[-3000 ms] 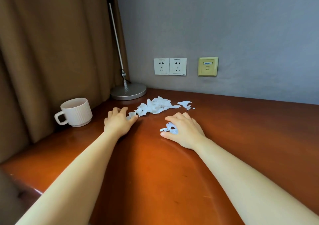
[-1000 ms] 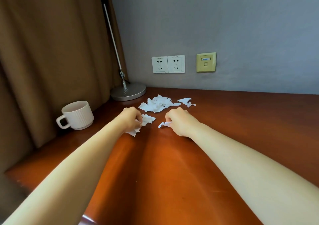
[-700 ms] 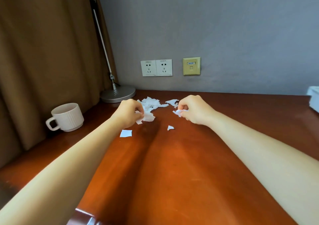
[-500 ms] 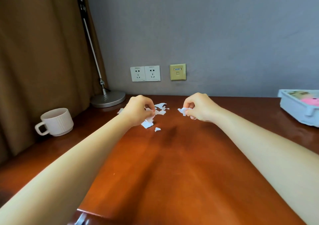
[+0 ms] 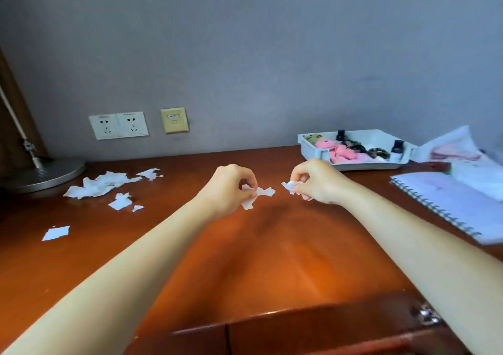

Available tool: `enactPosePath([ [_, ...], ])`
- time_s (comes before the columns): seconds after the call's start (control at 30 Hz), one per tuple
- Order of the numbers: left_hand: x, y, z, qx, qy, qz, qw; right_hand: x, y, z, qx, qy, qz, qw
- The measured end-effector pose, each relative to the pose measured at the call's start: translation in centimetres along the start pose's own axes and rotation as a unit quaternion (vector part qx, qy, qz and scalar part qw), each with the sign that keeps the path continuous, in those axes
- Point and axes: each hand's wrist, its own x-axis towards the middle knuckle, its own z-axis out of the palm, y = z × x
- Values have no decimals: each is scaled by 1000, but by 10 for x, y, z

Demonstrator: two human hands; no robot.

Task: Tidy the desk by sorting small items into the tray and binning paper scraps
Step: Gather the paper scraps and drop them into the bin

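Two torn white scraps (image 5: 265,191) pinched — flat in left hand (image 5: 228,188), crumpled in right hand (image 5: 317,181).

Bedroom or study corner, wooden desk (image 5: 272,259), wall sockets (image 5: 119,125), lamp base (image 5: 43,175), spiral notebook (image 5: 451,202)

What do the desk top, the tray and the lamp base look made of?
Desk top: probably varnished wood, reddish-brown with glossy reflections.
Tray: likely plastic, pale grey, matte, moulded rim.
Lamp base: seemingly brushed metal, dull silver sheen.
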Motion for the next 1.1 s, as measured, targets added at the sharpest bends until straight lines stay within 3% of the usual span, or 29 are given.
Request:
enactPosePath([
  [0.33,-1,147,93,-69,-99,168,978,-150,126,-75,-2,87,118,989],
  [0.63,-35,286,202,-146,-214,305,916,-309,224,-113,-11,137,251,958],
  [0.87,-69,354,305,-159,-316,339,872,-395,297,-94,38,125,343,930],
  [1.1,-92,376,430,-144,-418,262,858,-447,375,-40,117,115,419,893],
])
